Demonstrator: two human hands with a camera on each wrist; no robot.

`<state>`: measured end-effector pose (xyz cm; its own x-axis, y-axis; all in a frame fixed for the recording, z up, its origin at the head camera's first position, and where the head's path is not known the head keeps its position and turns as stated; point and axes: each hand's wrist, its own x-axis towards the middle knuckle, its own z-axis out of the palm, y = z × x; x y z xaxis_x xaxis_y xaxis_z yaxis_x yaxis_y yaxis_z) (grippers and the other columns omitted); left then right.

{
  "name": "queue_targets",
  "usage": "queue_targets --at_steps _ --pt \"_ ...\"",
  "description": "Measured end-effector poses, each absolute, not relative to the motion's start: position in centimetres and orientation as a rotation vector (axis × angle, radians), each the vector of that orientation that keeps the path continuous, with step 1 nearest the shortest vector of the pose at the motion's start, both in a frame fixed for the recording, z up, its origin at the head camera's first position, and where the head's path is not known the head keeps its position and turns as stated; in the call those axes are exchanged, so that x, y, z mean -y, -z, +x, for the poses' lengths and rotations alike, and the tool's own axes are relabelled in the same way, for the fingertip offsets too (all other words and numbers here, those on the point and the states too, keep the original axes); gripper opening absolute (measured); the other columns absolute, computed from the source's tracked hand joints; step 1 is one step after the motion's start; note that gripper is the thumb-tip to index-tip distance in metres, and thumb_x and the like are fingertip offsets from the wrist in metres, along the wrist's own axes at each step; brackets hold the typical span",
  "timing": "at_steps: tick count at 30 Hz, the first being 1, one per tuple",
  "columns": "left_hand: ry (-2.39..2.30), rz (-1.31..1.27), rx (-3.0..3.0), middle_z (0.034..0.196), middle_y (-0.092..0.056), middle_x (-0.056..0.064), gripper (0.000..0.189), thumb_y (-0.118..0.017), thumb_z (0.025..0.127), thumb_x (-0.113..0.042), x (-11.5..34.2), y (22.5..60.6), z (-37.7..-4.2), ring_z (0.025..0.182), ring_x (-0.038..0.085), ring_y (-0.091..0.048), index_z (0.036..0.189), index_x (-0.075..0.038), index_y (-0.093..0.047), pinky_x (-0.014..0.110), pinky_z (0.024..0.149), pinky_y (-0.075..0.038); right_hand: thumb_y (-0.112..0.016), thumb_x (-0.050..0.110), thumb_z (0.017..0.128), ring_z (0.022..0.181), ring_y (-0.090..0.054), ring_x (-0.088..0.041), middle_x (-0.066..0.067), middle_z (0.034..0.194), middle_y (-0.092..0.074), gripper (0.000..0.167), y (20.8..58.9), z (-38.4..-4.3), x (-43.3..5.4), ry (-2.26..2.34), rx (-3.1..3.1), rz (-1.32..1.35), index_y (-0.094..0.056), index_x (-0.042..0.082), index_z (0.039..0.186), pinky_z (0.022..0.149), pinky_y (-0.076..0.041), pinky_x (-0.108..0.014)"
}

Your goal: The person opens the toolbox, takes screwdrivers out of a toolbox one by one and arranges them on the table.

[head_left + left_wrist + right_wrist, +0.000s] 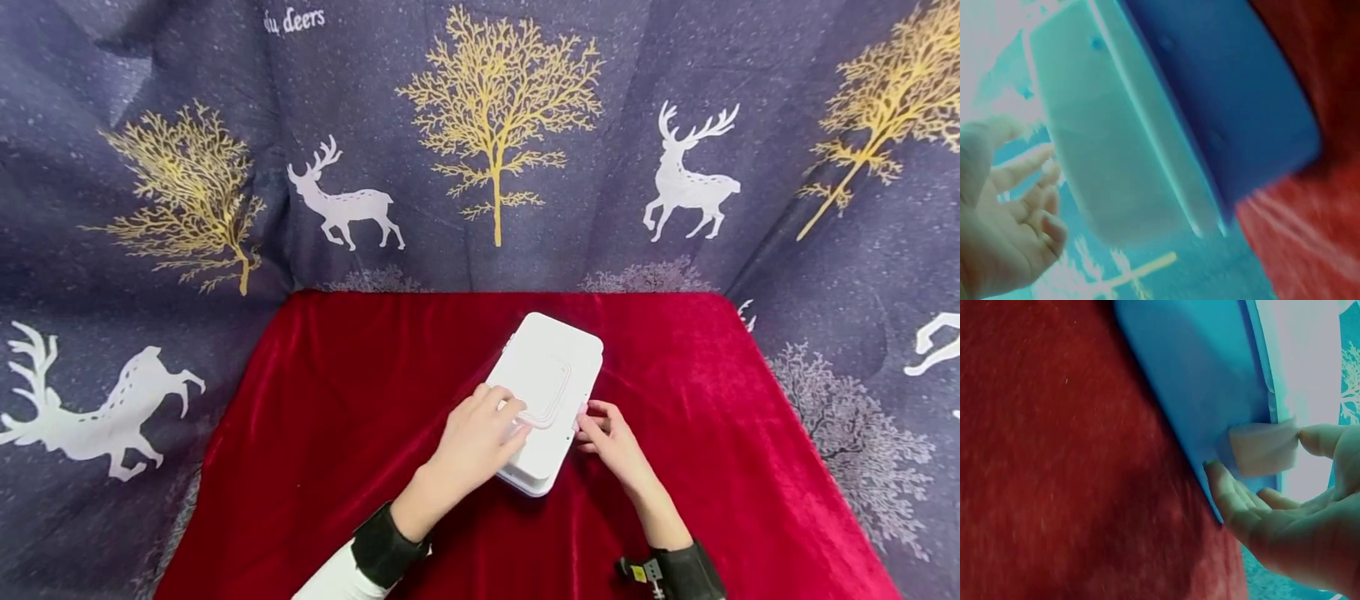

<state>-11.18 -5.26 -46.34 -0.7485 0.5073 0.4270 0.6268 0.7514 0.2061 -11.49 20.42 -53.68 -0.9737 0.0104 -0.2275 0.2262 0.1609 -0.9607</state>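
A white lidded plastic box [552,358] lies at a slant on the red cloth, its lid shut. A pale pink carrying handle [550,417] lies flat on the lid. My left hand [480,433] rests on the lid, fingers loosely bent beside the handle's near end; its fingertips are partly hidden in the left wrist view. On the box's right side is a pale pink latch [1264,449]. My right hand [611,442] is at this latch. Its thumb touches the latch's upper edge, and its fingers [1229,494] reach along the side wall below.
Red velvet cloth [360,400] covers the table around the box. Behind and at both sides hangs a dark blue curtain [465,267] printed with deer and trees. Both wrists wear black bands, and a small camera [643,572] sits by the right one.
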Motion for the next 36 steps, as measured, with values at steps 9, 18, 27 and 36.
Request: queue_targets --at_steps 9,18,27,36 --pt "0.357 -0.895 2.774 0.115 -0.066 0.003 0.052 -0.074 0.093 -0.053 2.3 46.6 -10.6 0.102 0.019 -0.061 0.127 -0.014 -0.068 0.030 0.079 -0.055 -0.055 0.012 0.106 0.088 -0.071 -0.009 -0.014 0.113 -0.063 0.046 54.1 -12.0 -20.0 2.080 -2.007 0.272 -0.037 -0.010 0.142 0.083 -0.060 -0.031" --pt "0.153 -0.871 2.887 0.113 -0.059 0.003 0.096 -0.066 0.078 -0.085 0.3 47.1 -10.6 0.096 0.019 -0.060 0.143 -0.015 -0.058 0.030 0.069 -0.048 -0.056 0.006 0.105 0.087 -0.069 -0.010 -0.007 0.103 -0.062 0.042 54.5 -11.9 -20.0 2.198 -1.905 0.296 -0.036 -0.010 0.139 0.083 -0.058 -0.029" --pt "0.129 -0.874 2.824 0.115 -0.061 0.003 0.088 -0.073 0.079 -0.068 -0.2 47.6 -11.0 0.089 0.016 -0.060 0.145 -0.011 -0.058 0.029 0.062 -0.043 -0.056 0.003 0.103 0.082 -0.067 -0.010 -0.004 0.097 -0.062 0.036 54.8 -12.0 -19.9 2.246 -1.899 0.293 -0.038 -0.010 0.132 0.081 -0.058 -0.028" --pt "0.079 -0.875 2.852 0.117 -0.061 0.003 0.091 -0.073 0.078 -0.069 -0.3 47.4 -10.9 0.091 0.017 -0.059 0.147 -0.012 -0.056 0.029 0.063 -0.041 -0.056 0.003 0.102 0.080 -0.065 -0.011 -0.005 0.095 -0.059 0.033 54.5 -12.2 -20.0 2.190 -1.935 0.320 -0.040 -0.008 0.129 0.080 -0.058 -0.028"
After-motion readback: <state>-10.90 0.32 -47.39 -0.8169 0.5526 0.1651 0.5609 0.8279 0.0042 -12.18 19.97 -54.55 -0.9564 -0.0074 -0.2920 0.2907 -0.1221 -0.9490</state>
